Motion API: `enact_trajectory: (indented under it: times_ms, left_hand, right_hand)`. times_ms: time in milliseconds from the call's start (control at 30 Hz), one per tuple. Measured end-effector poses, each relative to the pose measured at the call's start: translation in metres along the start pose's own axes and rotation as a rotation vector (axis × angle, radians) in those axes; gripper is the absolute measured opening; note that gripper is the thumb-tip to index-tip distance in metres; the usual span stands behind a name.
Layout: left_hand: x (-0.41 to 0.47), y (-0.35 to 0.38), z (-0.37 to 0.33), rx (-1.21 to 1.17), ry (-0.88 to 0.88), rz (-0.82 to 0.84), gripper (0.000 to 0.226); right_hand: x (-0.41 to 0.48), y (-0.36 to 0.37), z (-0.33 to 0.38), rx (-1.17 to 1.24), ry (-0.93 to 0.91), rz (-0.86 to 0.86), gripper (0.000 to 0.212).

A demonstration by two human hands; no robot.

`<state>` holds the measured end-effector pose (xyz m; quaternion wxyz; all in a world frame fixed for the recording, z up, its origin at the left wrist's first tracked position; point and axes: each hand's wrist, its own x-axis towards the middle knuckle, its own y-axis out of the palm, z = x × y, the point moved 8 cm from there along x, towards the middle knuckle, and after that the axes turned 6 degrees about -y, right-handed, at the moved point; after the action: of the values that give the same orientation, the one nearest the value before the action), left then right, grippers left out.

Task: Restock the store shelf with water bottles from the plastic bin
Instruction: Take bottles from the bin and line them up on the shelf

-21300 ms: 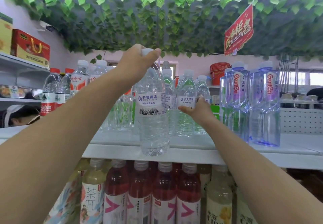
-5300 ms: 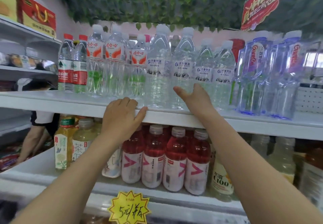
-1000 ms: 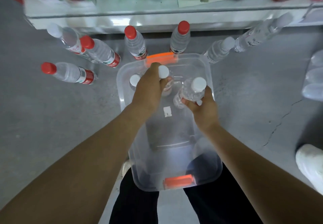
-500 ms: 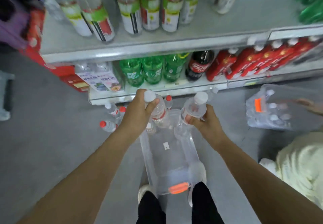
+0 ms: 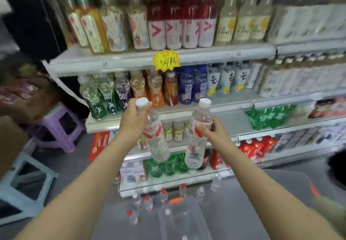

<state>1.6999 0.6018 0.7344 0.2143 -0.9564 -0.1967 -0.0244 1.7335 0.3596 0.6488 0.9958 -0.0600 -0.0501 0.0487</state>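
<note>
**One water bottle in each hand, in front of the shelf**

Way off to the left of the left fingers there's a blue stool [image 5: 24, 183] and a purple stool [image 5: 56, 127] on the floor. The left hand [image 5: 133, 122] has its fingers [image 5: 132, 107] curled round the neck of the left water bottle [image 5: 156, 140], right under the white cap. That bottle hangs tilted below them.

Just to the right, not touching it, is the right water bottle [image 5: 198, 146], held roughly upright. The right hand [image 5: 213, 134] has its fingers [image 5: 202, 128] wrapped round the labelled middle.

Both bottles are up in the air in front of the store shelf [image 5: 206, 55], with a yellow price tag [image 5: 166, 60] above the fingers. Far below them the clear plastic bin [image 5: 198, 219] sits on the floor. It has a white-capped bottle [image 5: 167, 212] in it, and red-capped bottles [image 5: 148, 203] stand just beside it. It's all pretty blurry.
</note>
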Motion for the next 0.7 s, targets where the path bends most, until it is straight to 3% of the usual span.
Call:
enact_trajectory:
  times_ms: [133, 367, 533, 700]
  left_hand:
    - [-0.014, -0.041, -0.069, -0.133, 0.047, -0.080, 0.014]
    - [-0.066, -0.100, -0.175, -0.125, 0.163, -0.240, 0.032]
    - [-0.099, -0.137, -0.228, -0.110, 0.232, -0.308, 0.027]
    - [-0.109, -0.184, -0.263, -0.160, 0.255, -0.414, 0.036]
  right_hand:
    - [0.002, -0.006, 0.083, 0.044, -0.155, 0.032, 0.036]
    - [-0.041, -0.019, 0.204, 0.136, -0.370, 0.075, 0.027]
    - [-0.070, -0.022, 0.265, 0.145, -0.494, 0.046, 0.043]
    - [-0.074, -0.011, 0.311, 0.140, -0.602, 0.021, 0.044]
